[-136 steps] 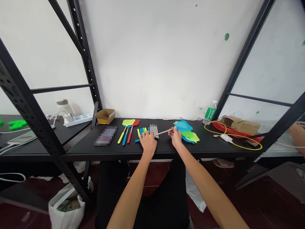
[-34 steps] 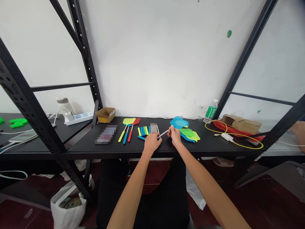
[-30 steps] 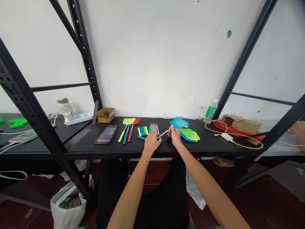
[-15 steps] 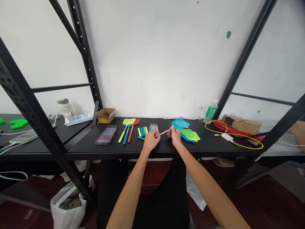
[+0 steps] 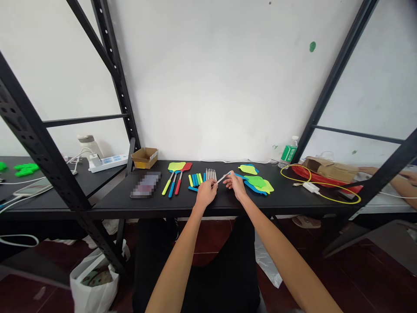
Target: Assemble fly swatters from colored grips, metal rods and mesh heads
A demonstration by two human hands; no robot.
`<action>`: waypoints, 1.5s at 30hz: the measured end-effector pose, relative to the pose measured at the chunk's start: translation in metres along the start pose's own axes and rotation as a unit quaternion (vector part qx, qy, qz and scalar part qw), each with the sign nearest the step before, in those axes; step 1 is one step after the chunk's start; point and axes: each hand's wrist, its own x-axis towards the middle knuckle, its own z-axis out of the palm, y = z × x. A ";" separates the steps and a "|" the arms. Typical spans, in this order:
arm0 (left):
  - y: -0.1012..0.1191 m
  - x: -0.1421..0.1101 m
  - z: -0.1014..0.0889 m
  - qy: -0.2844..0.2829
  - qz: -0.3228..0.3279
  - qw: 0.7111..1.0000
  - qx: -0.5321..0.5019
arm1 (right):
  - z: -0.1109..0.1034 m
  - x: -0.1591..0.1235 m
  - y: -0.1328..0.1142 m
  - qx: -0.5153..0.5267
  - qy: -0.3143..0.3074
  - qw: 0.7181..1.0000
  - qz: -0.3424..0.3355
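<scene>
My left hand [image 5: 207,191] is closed around the lower end of a thin metal rod [image 5: 223,177]. At the rod's upper end, the fingers of my right hand [image 5: 235,186] pinch a blue fly swatter head [image 5: 240,176], which is seen nearly edge-on and partly hidden by the hand. Other metal rods [image 5: 210,174] lie in a row just beyond my left hand. Left of them are loose yellow-green and blue handles [image 5: 196,179]. Three whole fly swatters [image 5: 176,174] lie farther left. To the right are loose green, yellow and blue swatter heads [image 5: 259,182], with a yellow-green head [image 5: 249,169] behind.
A small cardboard box [image 5: 144,158] and a blurred-out flat object [image 5: 145,184] are at the left. At the right stand a bottle [image 5: 288,152], a yellow cable [image 5: 339,200] and a red bag [image 5: 312,176]. Black shelf posts [image 5: 119,82] frame the table. Another person's arm [image 5: 402,184] shows far right.
The blue swatter head has turned from face-on to nearly edge-on, uncovering the yellow-green head behind it. My right hand has shifted slightly left. The other person's arms reach farther into view.
</scene>
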 end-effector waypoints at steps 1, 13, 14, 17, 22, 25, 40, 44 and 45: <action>0.000 0.000 0.000 -0.002 0.002 1.000 0.000 | 0.000 -0.001 0.000 -0.020 -0.021 1.000 -0.009; 0.007 0.000 -0.009 0.067 -0.046 0.981 -0.178 | 0.003 -0.005 -0.005 -0.036 -0.009 0.999 -0.005; 0.006 0.001 -0.009 0.084 -0.063 0.972 -0.210 | 0.003 -0.005 -0.004 -0.037 -0.013 0.999 -0.003; 0.002 0.003 -0.009 0.116 -0.096 0.951 -0.271 | 0.002 -0.005 -0.004 -0.040 -0.019 0.999 0.000; -0.001 0.005 -0.009 0.123 -0.108 0.933 -0.320 | 0.002 -0.004 -0.004 -0.033 -0.015 0.999 -0.002; -0.001 0.005 -0.009 0.127 -0.117 0.924 -0.340 | 0.002 -0.004 -0.004 -0.028 -0.015 0.999 -0.001; -0.010 0.006 -0.010 0.143 -0.131 0.900 -0.391 | 0.001 -0.004 -0.005 -0.009 -0.012 1.000 -0.003; -0.009 0.005 -0.012 0.161 -0.127 0.878 -0.432 | 0.001 -0.005 -0.006 0.010 -0.024 1.000 0.001; -0.008 0.004 -0.013 0.162 -0.128 0.875 -0.439 | 0.001 -0.005 -0.006 0.016 -0.026 1.000 0.001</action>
